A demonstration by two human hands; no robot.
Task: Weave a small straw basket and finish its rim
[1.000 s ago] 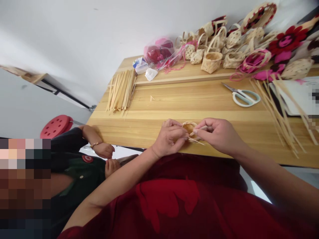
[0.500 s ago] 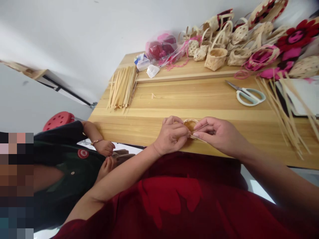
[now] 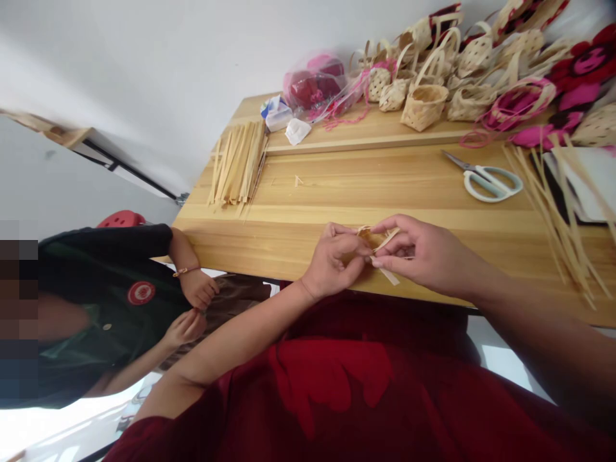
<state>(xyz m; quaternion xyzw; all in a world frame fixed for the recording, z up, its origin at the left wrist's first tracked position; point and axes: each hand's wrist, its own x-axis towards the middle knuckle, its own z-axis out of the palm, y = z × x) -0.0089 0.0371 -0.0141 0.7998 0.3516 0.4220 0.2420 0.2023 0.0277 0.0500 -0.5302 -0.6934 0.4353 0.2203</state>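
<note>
While I monitor from the remote station, the head feed shows the person's left hand (image 3: 334, 260) and right hand (image 3: 426, 253) brought together over the table (image 3: 337, 186), close to its near edge, with a small woven piece (image 3: 371, 239) of pale strips held between them. Grip: both hands closed on it, thumbs and fingers pinching from either side, hands nearly meeting. The piece is mostly hidden behind the fingers, so I cannot tell how much is woven. Step in hand, my judgement: strips are being tucked and tightened into the small weave. The next move appears to call for seating the loose ends firmly while the pinch stays steady, so the weave does not spring open. A flat loose strip (image 3: 389, 274) sticks out near the right thumb. Ahead and right of the grip lie scissors (image 3: 491, 183) with pale handles; farther right, a loose pile of strips (image 3: 553, 212); ahead and left, a stacked bundle of strips (image 3: 237, 163); far ahead, small baskets (image 3: 423, 106). Left of the grip is another person's hand (image 3: 198, 289). Against the frame half a second back: the round rim of the piece no longer shows, a wider strip now juts out, and the right fingers have spread over it.
</note>
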